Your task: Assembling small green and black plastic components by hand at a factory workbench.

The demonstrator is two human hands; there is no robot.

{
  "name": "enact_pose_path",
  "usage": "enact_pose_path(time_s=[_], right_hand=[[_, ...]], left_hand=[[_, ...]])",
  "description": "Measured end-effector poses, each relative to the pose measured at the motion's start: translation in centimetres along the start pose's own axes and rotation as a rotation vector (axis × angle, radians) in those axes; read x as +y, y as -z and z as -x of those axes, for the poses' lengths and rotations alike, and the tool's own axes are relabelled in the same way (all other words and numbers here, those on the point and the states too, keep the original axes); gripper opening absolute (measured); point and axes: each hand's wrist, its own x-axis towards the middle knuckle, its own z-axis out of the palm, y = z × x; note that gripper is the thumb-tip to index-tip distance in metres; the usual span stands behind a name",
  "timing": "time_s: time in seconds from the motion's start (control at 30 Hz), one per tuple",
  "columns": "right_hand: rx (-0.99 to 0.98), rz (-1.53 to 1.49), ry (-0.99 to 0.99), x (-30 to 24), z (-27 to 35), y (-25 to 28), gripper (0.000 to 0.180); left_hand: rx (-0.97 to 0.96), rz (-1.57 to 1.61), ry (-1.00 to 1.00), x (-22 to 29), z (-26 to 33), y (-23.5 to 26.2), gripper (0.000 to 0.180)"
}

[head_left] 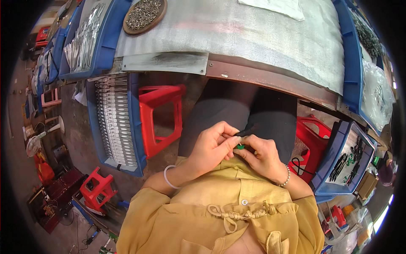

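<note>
Hands, two, meeting above the person's lap, near the desk. Left hand: thumb and fingertips pinching a small black-and-green piece. Right hand: fingers curled, gripping the same piece from the right; its full shape is hidden by the fingers.

Round dish, brown, on the far left of the desk: heaped with small metal bits.

Blue tray, left end of the desk: long silver strips, loosely stacked lengthwise.

Blue bin, left, below desk level, beside a red stool: silver metal parts in close rows.

Blue crate, right end of the desk: dark small pieces at its far part, clear plastic bag at its near part.

Blue box, right, below desk level: black and green pieces, scattered over a pale bottom.
</note>
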Motion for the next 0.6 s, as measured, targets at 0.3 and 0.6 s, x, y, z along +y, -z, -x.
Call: enact_pose_path(time_s=[0.3, 0.6], right_hand=[[-0.090, -0.489, -0.341, -0.6, 0.1, 1.6, 0.018], [-0.198, -0.833, -0.460, -2.0, -1.4, 1.1, 0.018]], left_hand=[[-0.236, 1.075, 0.434, -2.5, -1.2, 3.7, 0.020], [-0.316, 1.246, 0.436, -3.0, -1.0, 3.3, 0.023]])
